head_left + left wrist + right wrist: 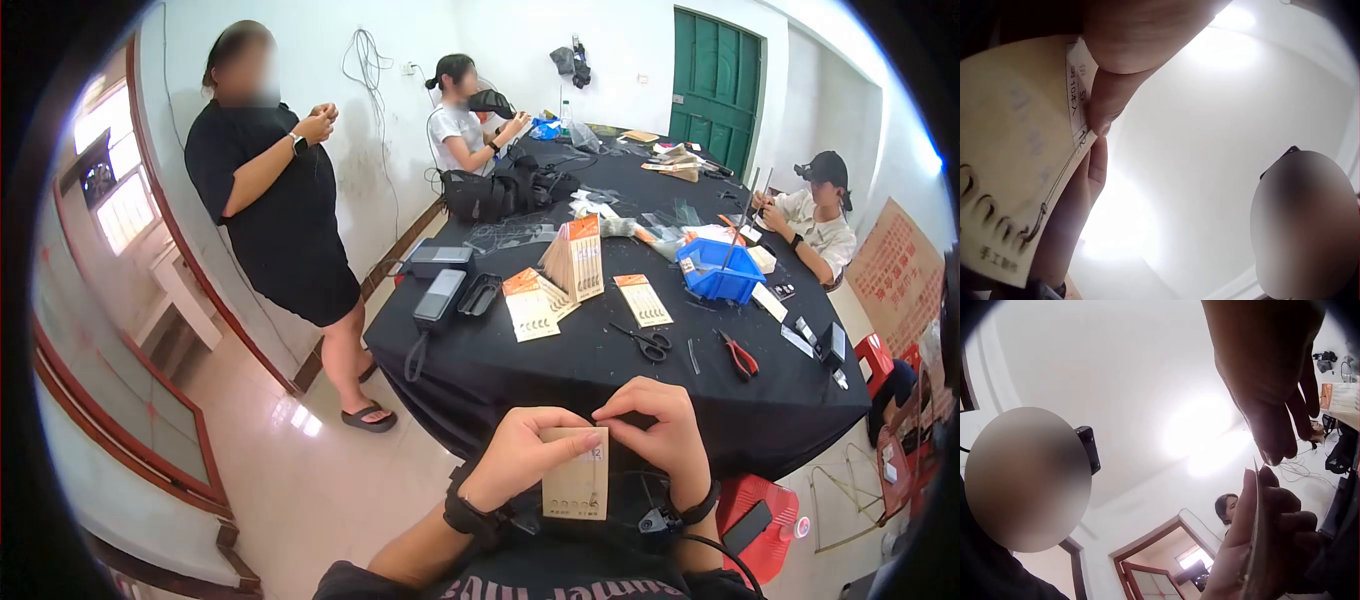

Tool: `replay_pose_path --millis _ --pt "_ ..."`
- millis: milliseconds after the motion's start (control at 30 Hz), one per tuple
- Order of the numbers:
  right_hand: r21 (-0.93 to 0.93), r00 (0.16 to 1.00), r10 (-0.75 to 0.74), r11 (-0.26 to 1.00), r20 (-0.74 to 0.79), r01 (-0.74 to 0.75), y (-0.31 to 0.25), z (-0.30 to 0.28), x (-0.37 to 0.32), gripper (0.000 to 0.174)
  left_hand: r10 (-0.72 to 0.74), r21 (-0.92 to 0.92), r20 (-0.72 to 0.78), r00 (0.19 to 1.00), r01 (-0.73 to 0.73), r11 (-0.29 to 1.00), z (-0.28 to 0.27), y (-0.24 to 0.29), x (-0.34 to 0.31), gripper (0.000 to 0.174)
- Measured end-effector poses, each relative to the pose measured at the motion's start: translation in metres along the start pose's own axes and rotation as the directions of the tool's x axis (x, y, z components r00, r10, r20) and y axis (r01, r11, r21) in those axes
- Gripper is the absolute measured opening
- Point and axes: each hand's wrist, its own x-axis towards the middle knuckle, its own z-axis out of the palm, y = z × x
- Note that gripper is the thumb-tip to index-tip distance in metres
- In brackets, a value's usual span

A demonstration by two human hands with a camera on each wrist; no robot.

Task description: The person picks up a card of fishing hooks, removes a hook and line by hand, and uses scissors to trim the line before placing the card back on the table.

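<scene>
A tan card of fish hooks (pixel 575 485) hangs upright before the chest, printed side toward the wearer. My left hand (pixel 530 450) grips its upper part, thumb across the front and fingers behind. In the left wrist view, several dark fish hooks (pixel 1004 228) line the card's lower end, and a thin fishing line (pixel 1060 172) runs from the end hook up to the left thumb. My right hand (pixel 655 425) has thumb and forefinger brought together at the card's top corner, pinching at the end of the line; the fingertips hide the line there.
On the black-covered table (pixel 560 370) lie scissors (pixel 645 342), red-handled pliers (pixel 738 357), several hook cards (pixel 575 265) and a blue basket (pixel 718 272). A red stool (pixel 745 565) with a phone stands at the right. One person (pixel 270 190) stands at left; two others sit around the table.
</scene>
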Motion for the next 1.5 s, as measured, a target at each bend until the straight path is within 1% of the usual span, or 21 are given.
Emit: replay_pose_path --millis 233,333,400,533,600,700,800,900,933,1000,1033,1100,1133,1167,1233,1300,1367,1400,1433,1467,1500 --pt "0.07 0.999 0.023 0.997 -0.03 -0.021 -0.001 0.006 -0.005 0.017 0.076 0.081 -0.003 0.997 -0.075 0.994 0.003 -0.001 -0.006 0.023" --pt "0.069 0.998 0.049 0.997 -0.032 -0.047 -0.001 0.01 -0.008 0.017 0.108 0.125 -0.005 0.994 -0.106 0.986 0.003 0.002 -0.009 0.023" --pt "0.057 0.999 0.028 0.998 -0.024 -0.026 -0.001 0.011 -0.008 0.017 0.127 0.189 -0.013 0.992 -0.123 0.974 0.003 0.005 -0.012 0.023" --pt "0.063 1.0 0.024 0.998 -0.015 -0.023 -0.002 0.012 -0.008 0.016 0.153 0.228 -0.014 0.988 -0.145 0.963 0.001 0.004 -0.014 0.023" --pt "0.084 0.999 0.023 0.996 0.028 -0.025 -0.004 0.012 -0.006 0.015 0.154 0.24 -0.016 0.988 -0.146 0.96 0.0 0.004 -0.013 0.023" --pt "0.12 0.994 0.049 0.991 0.095 -0.06 0.002 0.013 0.001 0.013 0.138 0.216 -0.111 0.984 -0.112 0.97 -0.006 0.003 -0.008 0.024" --pt "0.137 0.989 0.078 0.986 0.129 -0.096 0.011 0.016 0.008 0.011 0.218 0.304 -0.216 0.952 -0.147 0.941 -0.015 0.003 0.001 0.026" --pt "0.146 0.979 0.133 0.977 0.155 -0.156 0.019 0.022 0.015 0.011 0.197 0.273 -0.308 0.931 -0.112 0.956 -0.02 0.002 0.011 0.027" --pt "0.153 0.975 0.153 0.972 0.164 -0.179 0.022 0.025 0.017 0.011 0.145 0.257 -0.33 0.933 -0.059 0.964 -0.023 0.002 0.014 0.022" --pt "0.148 0.967 0.179 0.967 0.183 -0.207 0.032 0.03 0.019 0.011 0.138 0.145 -0.329 0.934 -0.095 0.985 -0.03 -0.009 0.023 0.023" --pt "0.154 0.952 0.228 0.953 0.206 -0.261 0.033 0.031 0.02 0.011 0.139 0.08 -0.333 0.933 -0.119 0.99 -0.033 -0.012 0.03 0.023" --pt "0.156 0.94 0.232 0.948 0.251 -0.276 0.041 0.031 0.025 0.011 0.086 -0.008 -0.35 0.933 -0.094 0.995 -0.038 -0.008 0.041 0.021" --pt "0.142 0.931 0.224 0.951 0.289 -0.273 0.043 0.027 0.029 0.011 0.054 -0.057 -0.352 0.934 -0.079 0.995 -0.041 -0.007 0.045 0.021" --pt "0.085 0.912 0.211 0.963 0.352 -0.256 0.047 0.023 0.033 0.011 0.078 -0.069 -0.36 0.93 -0.11 0.992 -0.046 -0.009 0.052 0.02" --pt "0.0 0.849 0.208 0.971 0.487 -0.238 0.056 0.009 0.045 0.012 0.115 -0.091 -0.367 0.923 -0.159 0.983 -0.061 -0.013 0.068 0.018" --pt "0.015 0.806 0.144 0.982 0.573 -0.186 0.065 -0.013 0.067 0.013 0.181 -0.059 -0.424 0.887 -0.227 0.972 -0.073 -0.014 0.089 0.016" --pt "-0.142 0.79 0.231 0.973 0.568 -0.182 0.066 -0.042 0.096 0.012 0.191 0.063 -0.477 0.858 -0.183 0.981 -0.087 -0.019 0.114 0.017" --pt "-0.23 0.764 0.333 0.942 0.553 -0.245 0.066 -0.057 0.114 0.012 0.206 0.076 -0.497 0.843 -0.194 0.978 -0.09 -0.023 0.125 0.019" --pt "-0.25 0.781 0.344 0.936 0.521 -0.246 0.079 -0.071 0.13 0.013 0.225 0.099 -0.52 0.824 -0.203 0.974 -0.096 -0.025 0.135 0.022" --pt "-0.323 0.787 0.381 0.914 0.484 -0.244 0.097 -0.087 0.146 0.014 0.256 0.162 -0.544 0.799 -0.2 0.966 -0.099 -0.029 0.143 0.023" --pt "-0.356 0.789 0.448 0.881 0.421 -0.311 0.114 -0.101 0.163 0.015 0.272 0.171 -0.557 0.785 -0.212 0.962 -0.101 -0.035 0.149 0.023"
